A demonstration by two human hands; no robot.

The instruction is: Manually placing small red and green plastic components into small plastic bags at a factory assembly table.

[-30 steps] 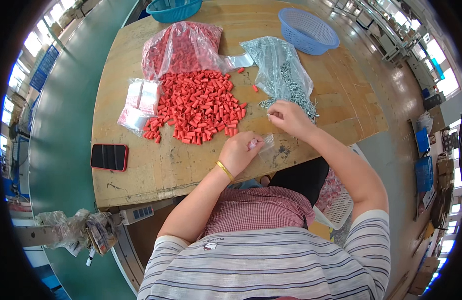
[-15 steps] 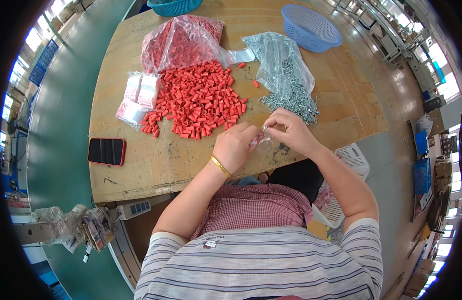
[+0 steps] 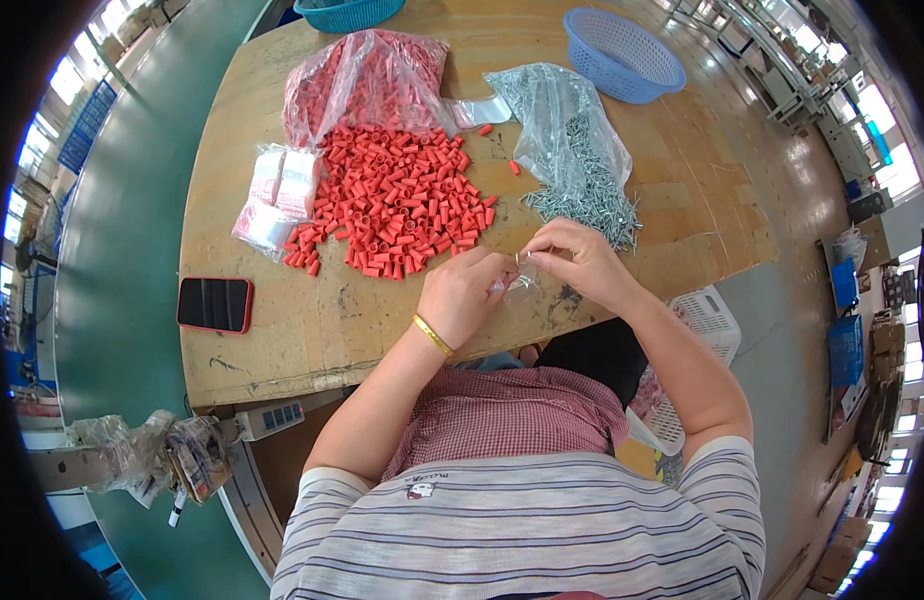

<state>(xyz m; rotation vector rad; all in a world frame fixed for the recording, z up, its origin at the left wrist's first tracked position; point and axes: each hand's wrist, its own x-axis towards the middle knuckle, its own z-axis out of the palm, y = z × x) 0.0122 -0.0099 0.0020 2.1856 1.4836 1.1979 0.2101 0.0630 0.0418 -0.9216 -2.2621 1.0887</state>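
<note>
Clear plastic bag (image 3: 523,285): our left hand (image 3: 466,293) grips it, likely for steadiness; our right hand (image 3: 579,262) pinches narrowly, load unclear; screws (image 3: 607,206) lie handy at one o'clock.

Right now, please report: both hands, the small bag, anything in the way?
Left hand pinching small clear bag. Right hand at bag's mouth, grip unclear. Red caps, metal screws piled beyond; neither blocks the bag.

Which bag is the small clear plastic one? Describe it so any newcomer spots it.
Start at the brown wooden table, on the person's side. There, between the bare left hand and bare right hand, is the small clear plastic bag. Unlike the big clear bag of red tubes and big clear bag of silvery screws, it is held.
</note>
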